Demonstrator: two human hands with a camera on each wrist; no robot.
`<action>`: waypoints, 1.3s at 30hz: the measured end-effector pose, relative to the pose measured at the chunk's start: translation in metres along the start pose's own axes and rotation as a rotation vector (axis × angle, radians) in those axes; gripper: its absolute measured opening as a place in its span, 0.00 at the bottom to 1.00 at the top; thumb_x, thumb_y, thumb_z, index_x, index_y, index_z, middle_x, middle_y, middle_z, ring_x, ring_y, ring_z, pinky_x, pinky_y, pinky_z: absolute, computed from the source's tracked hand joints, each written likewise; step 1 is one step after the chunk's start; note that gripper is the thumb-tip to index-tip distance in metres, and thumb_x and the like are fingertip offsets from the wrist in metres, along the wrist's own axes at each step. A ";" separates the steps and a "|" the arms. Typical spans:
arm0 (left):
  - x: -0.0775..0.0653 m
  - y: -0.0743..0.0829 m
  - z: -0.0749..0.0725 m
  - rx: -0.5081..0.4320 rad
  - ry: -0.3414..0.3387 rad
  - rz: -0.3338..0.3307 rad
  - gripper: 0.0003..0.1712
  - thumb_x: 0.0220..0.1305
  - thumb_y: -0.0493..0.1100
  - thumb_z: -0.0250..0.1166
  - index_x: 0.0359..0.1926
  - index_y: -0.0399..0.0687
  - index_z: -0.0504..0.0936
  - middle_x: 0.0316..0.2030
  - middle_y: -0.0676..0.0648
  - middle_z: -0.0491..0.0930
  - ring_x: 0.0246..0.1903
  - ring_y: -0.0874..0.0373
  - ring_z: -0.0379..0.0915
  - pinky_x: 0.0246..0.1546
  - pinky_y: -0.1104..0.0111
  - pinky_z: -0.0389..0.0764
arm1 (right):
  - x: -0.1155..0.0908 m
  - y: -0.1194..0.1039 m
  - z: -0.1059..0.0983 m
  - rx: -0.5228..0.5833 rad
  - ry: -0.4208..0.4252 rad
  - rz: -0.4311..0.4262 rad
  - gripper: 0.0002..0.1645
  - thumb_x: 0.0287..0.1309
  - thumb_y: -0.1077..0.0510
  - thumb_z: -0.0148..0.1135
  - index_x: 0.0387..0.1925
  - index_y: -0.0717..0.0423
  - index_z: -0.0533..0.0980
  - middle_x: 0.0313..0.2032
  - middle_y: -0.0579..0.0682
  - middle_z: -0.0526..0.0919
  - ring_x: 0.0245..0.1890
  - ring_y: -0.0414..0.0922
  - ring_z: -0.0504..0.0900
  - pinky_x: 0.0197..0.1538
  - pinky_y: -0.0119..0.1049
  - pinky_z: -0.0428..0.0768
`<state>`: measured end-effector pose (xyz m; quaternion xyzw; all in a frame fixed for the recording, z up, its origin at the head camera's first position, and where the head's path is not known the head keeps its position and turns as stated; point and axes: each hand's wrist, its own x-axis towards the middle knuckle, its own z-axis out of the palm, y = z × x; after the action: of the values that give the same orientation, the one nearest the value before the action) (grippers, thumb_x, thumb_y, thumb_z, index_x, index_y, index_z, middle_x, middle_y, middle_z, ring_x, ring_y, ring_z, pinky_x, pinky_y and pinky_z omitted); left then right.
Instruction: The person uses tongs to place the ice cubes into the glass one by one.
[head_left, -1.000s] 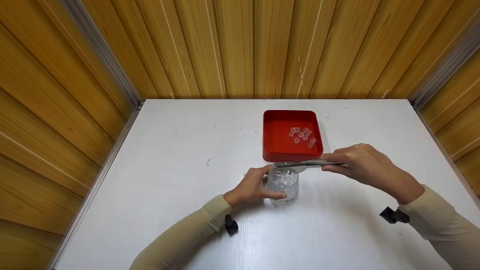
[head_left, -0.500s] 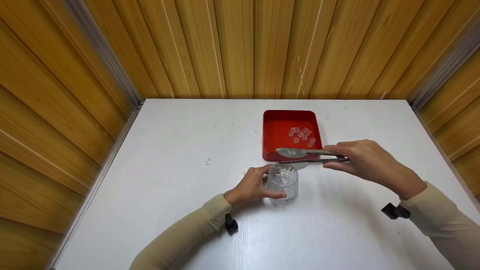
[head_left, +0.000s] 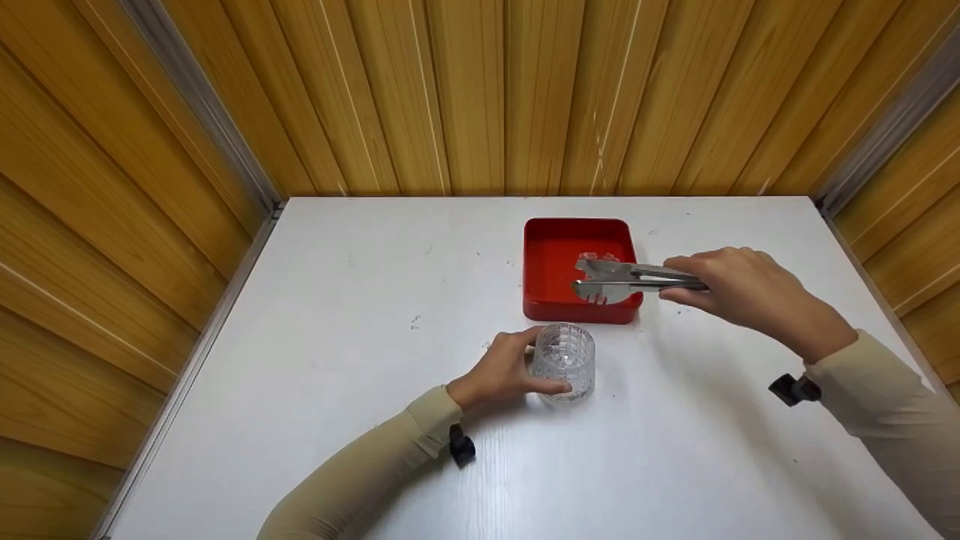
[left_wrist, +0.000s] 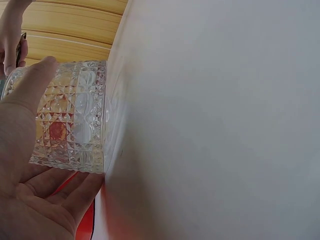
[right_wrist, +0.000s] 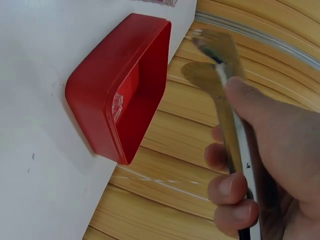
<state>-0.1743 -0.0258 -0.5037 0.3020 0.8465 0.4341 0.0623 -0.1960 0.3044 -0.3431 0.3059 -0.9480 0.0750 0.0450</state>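
My left hand holds a clear cut-glass tumbler upright on the white table, thumb across its near side and fingers round its far side. In the left wrist view the faceted wall of the tumbler fills the space between thumb and fingers. My right hand grips metal tongs by the handles. Their two tips stand apart over the red tray, with nothing visible between them. Clear plastic ice pieces lie in the tray, mostly hidden behind the tongs; some pieces also show in the right wrist view.
The white table runs back to a wood-panelled wall, with more panels at left and right. The tray stands just behind the tumbler, toward the wall. Both sleeves carry a small black wrist camera.
The tongs have moved away from the tumbler's rim to over the red tray, and their arms have spread apart. The left hand and tumbler have stayed in place.
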 end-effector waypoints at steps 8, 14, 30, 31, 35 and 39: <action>0.001 -0.003 -0.002 0.013 0.011 0.007 0.45 0.49 0.60 0.82 0.66 0.50 0.78 0.52 0.54 0.86 0.51 0.64 0.80 0.53 0.73 0.79 | 0.025 0.001 -0.005 -0.006 -0.142 0.065 0.10 0.65 0.50 0.70 0.35 0.50 0.80 0.21 0.42 0.76 0.19 0.41 0.69 0.20 0.36 0.65; 0.001 -0.004 -0.003 0.023 0.019 0.014 0.45 0.49 0.60 0.82 0.66 0.48 0.78 0.51 0.53 0.86 0.50 0.64 0.81 0.52 0.74 0.80 | 0.044 -0.007 -0.007 -0.056 -0.200 0.133 0.11 0.64 0.52 0.71 0.32 0.55 0.83 0.19 0.46 0.75 0.19 0.45 0.71 0.21 0.38 0.68; 0.001 0.000 0.000 0.017 0.022 0.024 0.46 0.49 0.59 0.82 0.66 0.49 0.77 0.51 0.53 0.86 0.51 0.65 0.80 0.53 0.75 0.78 | 0.074 -0.031 -0.007 -0.155 -0.249 0.205 0.16 0.62 0.53 0.72 0.35 0.64 0.82 0.22 0.54 0.77 0.22 0.50 0.72 0.22 0.42 0.74; 0.001 0.000 0.000 0.016 0.021 0.025 0.46 0.49 0.59 0.82 0.66 0.48 0.77 0.51 0.53 0.86 0.51 0.65 0.80 0.53 0.75 0.78 | 0.075 -0.032 -0.007 -0.158 -0.254 0.206 0.16 0.61 0.53 0.73 0.37 0.65 0.82 0.22 0.54 0.77 0.22 0.50 0.72 0.22 0.42 0.75; 0.002 0.001 0.001 0.007 0.018 0.025 0.46 0.49 0.59 0.82 0.66 0.48 0.77 0.51 0.53 0.86 0.51 0.65 0.80 0.53 0.74 0.79 | 0.076 -0.035 -0.006 -0.182 -0.263 0.208 0.20 0.58 0.53 0.76 0.41 0.67 0.83 0.22 0.55 0.79 0.22 0.50 0.73 0.24 0.43 0.79; 0.003 0.002 0.002 0.006 0.015 0.014 0.46 0.49 0.60 0.82 0.67 0.49 0.77 0.51 0.55 0.86 0.50 0.65 0.80 0.53 0.74 0.79 | 0.075 -0.036 -0.004 -0.209 -0.264 0.211 0.20 0.57 0.54 0.77 0.41 0.67 0.84 0.23 0.56 0.79 0.22 0.53 0.75 0.26 0.47 0.81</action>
<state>-0.1748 -0.0223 -0.5027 0.3047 0.8461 0.4342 0.0521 -0.2353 0.2333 -0.3251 0.2056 -0.9752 -0.0602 -0.0563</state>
